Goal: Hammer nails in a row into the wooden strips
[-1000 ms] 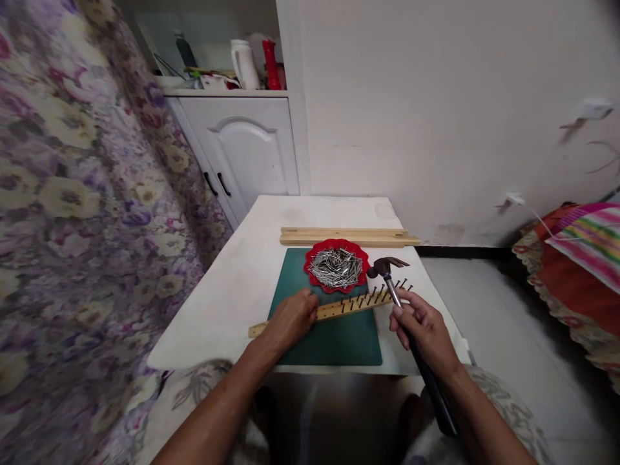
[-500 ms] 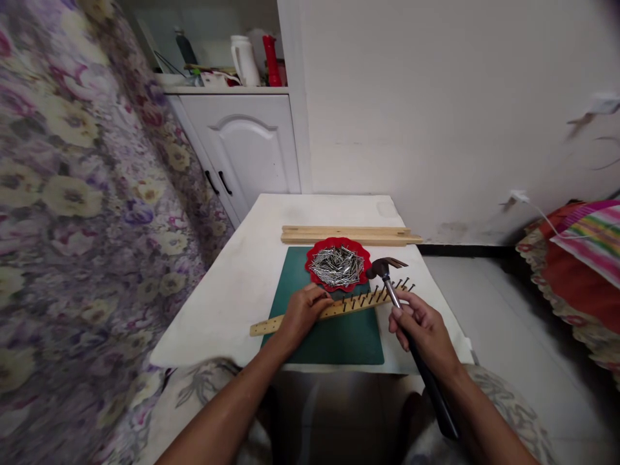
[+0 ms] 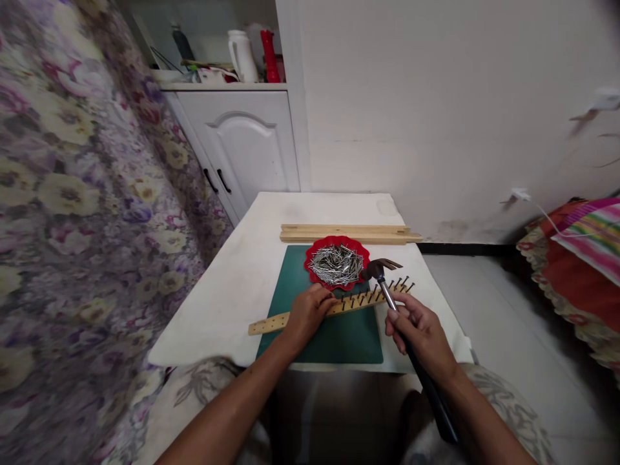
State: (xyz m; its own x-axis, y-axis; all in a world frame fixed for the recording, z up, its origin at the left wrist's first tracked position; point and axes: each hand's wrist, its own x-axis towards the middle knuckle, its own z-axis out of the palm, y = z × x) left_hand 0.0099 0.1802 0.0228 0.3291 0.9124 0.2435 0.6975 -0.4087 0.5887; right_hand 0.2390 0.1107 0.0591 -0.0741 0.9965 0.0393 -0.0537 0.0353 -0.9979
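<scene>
My right hand (image 3: 420, 329) is wrapped around the black handle of a claw hammer (image 3: 380, 270), whose head hangs over the far right part of a wooden strip (image 3: 269, 325). Several dark nails (image 3: 361, 298) stand up from the strip's right half, and small holes mark its left end. My left hand (image 3: 310, 313) rests on the strip just left of the standing nails, fingertips pinched together; what they hold is too small to make out. Beneath the strip lies a green mat (image 3: 334, 345). A red scalloped dish (image 3: 310, 263) full of silvery nails sits behind it.
Wooden bars (image 3: 343, 234) lie across the back of the white table (image 3: 217, 290). A floral curtain (image 3: 72, 226) hangs at the left. Behind the table are a white cabinet (image 3: 252, 142) and a wall. A red-draped piece of furniture (image 3: 576, 265) stands at the right.
My left hand has shifted slightly right along the strip, closer to the standing nails. The hammer head has dropped a little and moved slightly left with my right hand.
</scene>
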